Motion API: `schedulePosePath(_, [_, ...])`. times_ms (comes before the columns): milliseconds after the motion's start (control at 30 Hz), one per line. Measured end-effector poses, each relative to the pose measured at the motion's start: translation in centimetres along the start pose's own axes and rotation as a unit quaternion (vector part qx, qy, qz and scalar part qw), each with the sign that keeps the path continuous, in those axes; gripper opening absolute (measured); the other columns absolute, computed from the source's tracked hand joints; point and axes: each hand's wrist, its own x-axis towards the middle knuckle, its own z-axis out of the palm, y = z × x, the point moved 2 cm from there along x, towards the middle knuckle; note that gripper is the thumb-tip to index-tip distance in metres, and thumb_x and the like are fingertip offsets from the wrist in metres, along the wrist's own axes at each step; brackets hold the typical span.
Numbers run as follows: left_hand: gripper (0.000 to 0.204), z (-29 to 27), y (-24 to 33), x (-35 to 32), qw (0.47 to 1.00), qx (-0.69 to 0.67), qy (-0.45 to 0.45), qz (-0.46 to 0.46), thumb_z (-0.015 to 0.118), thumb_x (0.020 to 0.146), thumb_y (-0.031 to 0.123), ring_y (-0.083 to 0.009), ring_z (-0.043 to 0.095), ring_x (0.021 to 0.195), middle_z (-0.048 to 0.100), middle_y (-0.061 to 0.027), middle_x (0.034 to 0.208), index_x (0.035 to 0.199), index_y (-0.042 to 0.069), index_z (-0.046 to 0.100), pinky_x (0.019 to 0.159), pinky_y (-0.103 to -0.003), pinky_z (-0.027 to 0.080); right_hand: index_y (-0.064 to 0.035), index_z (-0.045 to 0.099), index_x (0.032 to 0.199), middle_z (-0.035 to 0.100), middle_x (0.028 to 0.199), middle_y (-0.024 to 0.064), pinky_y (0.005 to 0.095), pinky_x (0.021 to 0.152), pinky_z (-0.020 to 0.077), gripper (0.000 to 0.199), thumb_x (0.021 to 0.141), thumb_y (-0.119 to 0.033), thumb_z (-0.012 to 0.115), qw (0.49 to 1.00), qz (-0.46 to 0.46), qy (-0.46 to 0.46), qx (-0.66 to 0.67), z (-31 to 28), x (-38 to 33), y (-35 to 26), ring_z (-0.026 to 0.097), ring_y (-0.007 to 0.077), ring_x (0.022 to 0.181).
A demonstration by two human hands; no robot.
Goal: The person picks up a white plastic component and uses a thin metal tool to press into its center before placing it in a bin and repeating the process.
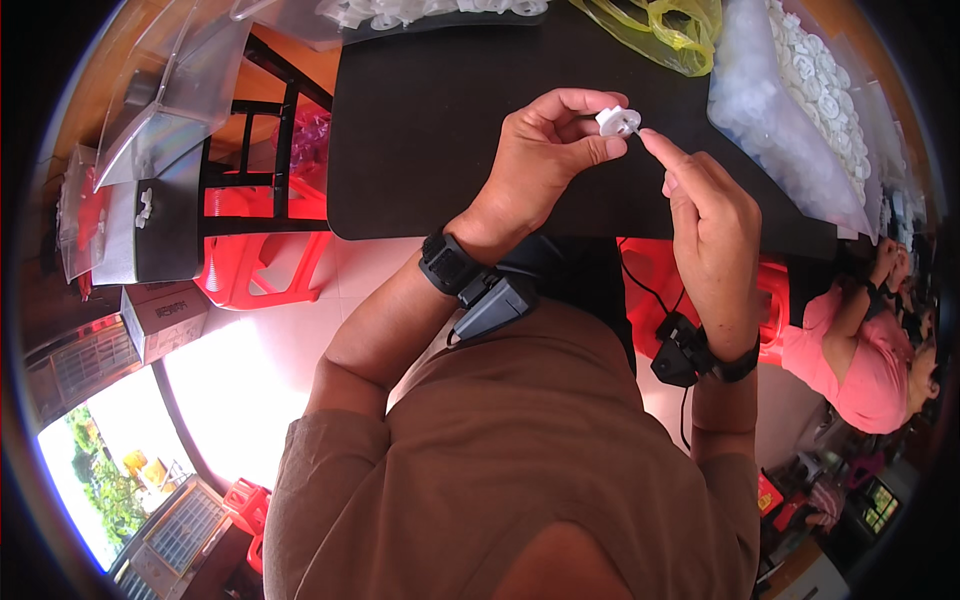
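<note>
Pinching a small white plastic part (617, 121) between thumb and curled fingers, the left hand (548, 160) holds it up above the black table (420, 130), closed snugly around it. The right hand (712, 225) comes in from the side, mostly curled with 1 finger stretched out, its tip right at the part's edge, holding nothing itself. Whether it actually touches is too fine to tell. Good form here, I'd say: keep that left pinch firm and steady so the piece can't spin, and let the right fingertip press squarely, not at a slant, or the little thing could pop loose. Off to the right sits a clear bag of white parts (800, 90), with a yellow plastic bag (680, 30) beside it.
</note>
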Motion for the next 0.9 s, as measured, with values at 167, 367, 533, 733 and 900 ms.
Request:
schedulePosePath(167, [0.031, 0.1, 0.0, -0.2, 1.000, 0.007, 0.004, -0.011, 0.069, 0.080, -0.007, -0.0157, 0.062, 0.101, 0.062, -0.0117, 0.117, 0.109, 0.002, 0.062, 0.092, -0.030, 0.052, -0.0113, 0.065, 0.114, 0.055, 0.075, 0.0134, 0.0397, 0.056, 0.0444, 0.037, 0.083, 0.004, 0.054, 1.000, -0.001, -0.023, -0.021, -0.2, 0.1, 0.1, 0.057, 0.0321, 0.064])
schedulePosePath(367, [0.031, -0.2, -0.5, -0.2, 0.999, 0.040, 0.013, -0.021, 0.070, 0.079, -0.008, -0.0161, 0.063, 0.101, 0.064, -0.0116, 0.114, 0.108, 0.002, 0.062, 0.092, -0.030, 0.052, -0.0108, 0.065, 0.113, 0.055, 0.076, 0.0141, 0.0420, 0.056, 0.0440, 0.036, 0.083, 0.004, 0.053, 0.998, -0.009, -0.058, -0.021, -0.2, 0.8, 0.7, 0.058, 0.0337, 0.065])
schedulePosePath(533, [0.031, 0.3, -0.2, 0.2, 0.998, 0.064, -0.006, -0.023, 0.069, 0.080, -0.007, -0.0165, 0.062, 0.102, 0.064, -0.0115, 0.115, 0.108, 0.002, 0.062, 0.092, -0.030, 0.051, -0.0117, 0.064, 0.115, 0.058, 0.077, 0.0131, 0.0429, 0.057, 0.0453, 0.037, 0.082, 0.003, 0.054, 0.998, -0.022, -0.034, -0.050, -1.0, 0.5, 0.6, 0.059, 0.0340, 0.066])
schedulePosePath(733, [0.030, -0.2, 8.6, 0.5, 0.964, 0.253, 0.022, 0.078, 0.068, 0.082, -0.005, -0.0141, 0.063, 0.100, 0.065, -0.0093, 0.113, 0.110, 0.001, 0.062, 0.088, -0.027, 0.050, -0.0093, 0.065, 0.113, 0.065, 0.084, 0.0142, 0.0362, 0.063, 0.0509, 0.031, 0.082, -0.005, 0.065, 0.995, -0.028, 0.093, 0.008, -5.4, 0.6, 2.6, 0.063, 0.0318, 0.068])
schedulePosePath(900, [0.033, -1.8, 18.8, 6.2, 0.860, 0.444, 0.082, 0.237, 0.066, 0.087, 0.006, -0.0130, 0.061, 0.102, 0.065, -0.0088, 0.114, 0.119, 0.001, 0.060, 0.088, -0.027, 0.049, -0.0060, 0.068, 0.099, 0.067, 0.080, 0.0166, 0.0333, 0.066, 0.0496, 0.022, 0.080, -0.018, 0.067, 0.963, 0.085, 0.195, -0.166, -15.8, 4.2, 11.7, 0.065, 0.0287, 0.072])
